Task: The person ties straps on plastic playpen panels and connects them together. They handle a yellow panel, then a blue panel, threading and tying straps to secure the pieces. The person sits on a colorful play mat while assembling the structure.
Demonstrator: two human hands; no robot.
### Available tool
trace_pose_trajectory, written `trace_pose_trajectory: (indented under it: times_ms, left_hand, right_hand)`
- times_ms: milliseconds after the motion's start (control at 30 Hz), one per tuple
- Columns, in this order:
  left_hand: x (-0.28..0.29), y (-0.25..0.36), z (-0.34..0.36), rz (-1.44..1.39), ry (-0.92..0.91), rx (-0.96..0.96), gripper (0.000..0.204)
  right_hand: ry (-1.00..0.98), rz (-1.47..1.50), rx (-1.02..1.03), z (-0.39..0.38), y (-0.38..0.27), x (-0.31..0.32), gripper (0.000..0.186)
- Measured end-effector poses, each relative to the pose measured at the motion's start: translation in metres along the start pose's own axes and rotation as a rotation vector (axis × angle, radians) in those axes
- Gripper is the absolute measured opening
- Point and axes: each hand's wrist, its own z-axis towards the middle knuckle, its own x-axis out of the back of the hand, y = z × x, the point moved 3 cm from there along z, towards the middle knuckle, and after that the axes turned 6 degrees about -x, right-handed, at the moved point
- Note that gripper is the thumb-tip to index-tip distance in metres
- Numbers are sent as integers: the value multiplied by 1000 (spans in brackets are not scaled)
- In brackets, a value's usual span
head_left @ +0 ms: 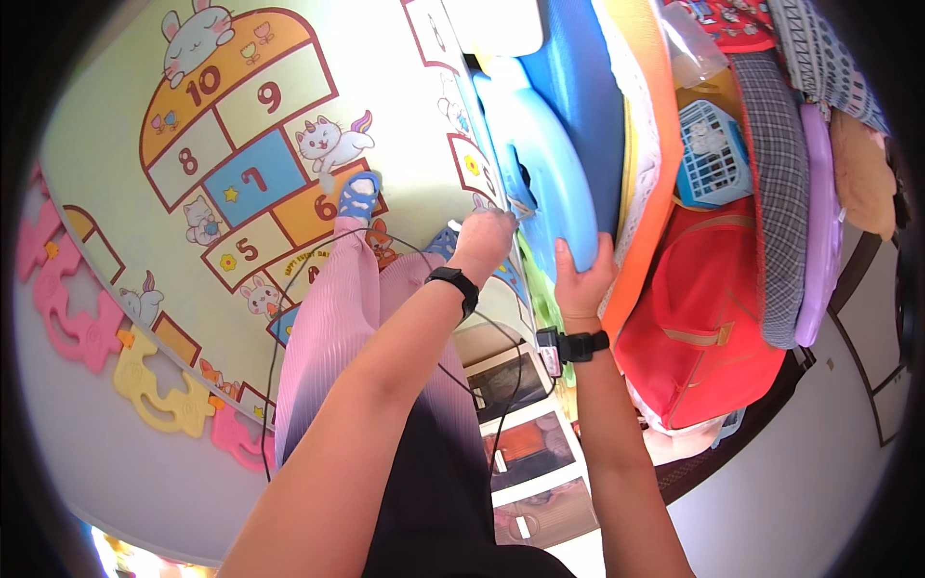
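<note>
Hopscotch play mat point(241, 125) covers the floor left of the light blue plastic board point(540, 164), which stands on edge against a darker blue pad point(578, 67) and an orange mat point(646, 193), with a red bag point(713, 318) further right of the board. Right hand point(583, 275) grips the board's lower edge, fingers curled over it; left hand point(482, 241) is at the board's lower left edge, touching it, grip cannot be told since fingers are hidden.

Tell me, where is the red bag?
In the head view the red bag sits on the right, just right of the right hand, below the small blue basket and beside the grey checked cushion.
</note>
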Motion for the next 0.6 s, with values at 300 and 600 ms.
trace_pose_trajectory:
  times_ms: [300,600]
  left_hand:
    - [-66,-97,20,-54,-58,119,22]
    - [-37,-75,-7,-381,-144,476,39]
  right_hand:
    - [4,27,-40,-17,-3,3,35]
    - [13,10,-75,-4,3,6,32]
